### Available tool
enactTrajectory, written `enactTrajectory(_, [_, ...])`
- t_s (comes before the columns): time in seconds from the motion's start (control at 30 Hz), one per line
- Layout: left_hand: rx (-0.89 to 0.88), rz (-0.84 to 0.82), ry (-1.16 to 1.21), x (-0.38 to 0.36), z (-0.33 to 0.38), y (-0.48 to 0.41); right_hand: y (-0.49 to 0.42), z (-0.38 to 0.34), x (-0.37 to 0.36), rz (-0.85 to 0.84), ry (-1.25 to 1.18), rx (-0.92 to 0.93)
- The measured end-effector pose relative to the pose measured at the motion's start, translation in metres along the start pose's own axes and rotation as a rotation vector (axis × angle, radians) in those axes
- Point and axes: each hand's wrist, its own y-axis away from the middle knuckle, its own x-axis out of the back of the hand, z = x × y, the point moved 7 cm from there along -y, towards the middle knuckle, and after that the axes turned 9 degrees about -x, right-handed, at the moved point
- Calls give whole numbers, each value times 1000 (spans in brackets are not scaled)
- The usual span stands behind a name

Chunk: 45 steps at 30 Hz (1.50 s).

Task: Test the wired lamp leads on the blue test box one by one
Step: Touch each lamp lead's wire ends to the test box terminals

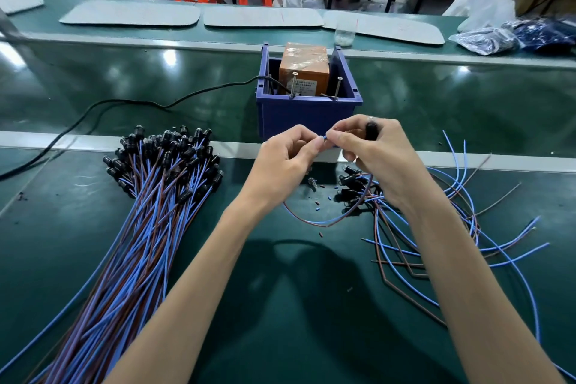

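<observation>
The blue test box (307,115) stands on the green bench with an orange taped block (304,67) inside and two metal pins (314,86) rising at its front rim. Just in front of it, my left hand (285,156) and my right hand (371,153) pinch the blue end of one lamp lead (324,221) between their fingertips. The right hand also holds that lead's black lamp head against its fingers. The lead's blue and brown wires loop down below both hands.
A big bundle of blue and brown leads with black lamp heads (149,196) lies at the left. A smaller loose pile (414,221) lies at the right. A black cable (124,103) runs left from the box. Small insulation bits (324,199) dot the bench. A clear cup (345,33) stands behind.
</observation>
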Motion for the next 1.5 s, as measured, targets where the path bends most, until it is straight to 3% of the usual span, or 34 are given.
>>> enactTrajectory(0.47, [67, -114, -218, 9, -14, -2, -10, 27, -10, -72, 130, -136])
enactTrajectory(0.67, [113, -87, -291, 18, -16, -3, -14, 36, -9, -2, 170, -171])
enactTrajectory(0.77, [150, -36, -255, 31, -16, -3, -18, 38, 9, 118, 228, -186])
enactTrajectory(0.9, [166, 20, -136, 35, -11, -2, -15, 43, 2, 9, 343, -220])
enactTrajectory(1.0, [182, 56, -32, 31, -7, -2, -14, 43, -3, 63, 421, -189])
enactTrajectory(1.1, [219, 108, 92, 34, -8, -2, -15, 39, 0, 112, 131, -219])
enactTrajectory(1.23, [259, 177, 327, 37, -13, -6, -17, 23, 1, -11, -357, -169])
enactTrajectory(1.37, [259, 163, 529, 30, -12, -8, -11, 21, -10, -182, -436, -129])
enactTrajectory(1.5, [241, 152, 651, 27, -9, -8, -8, 22, -15, -203, -520, -135])
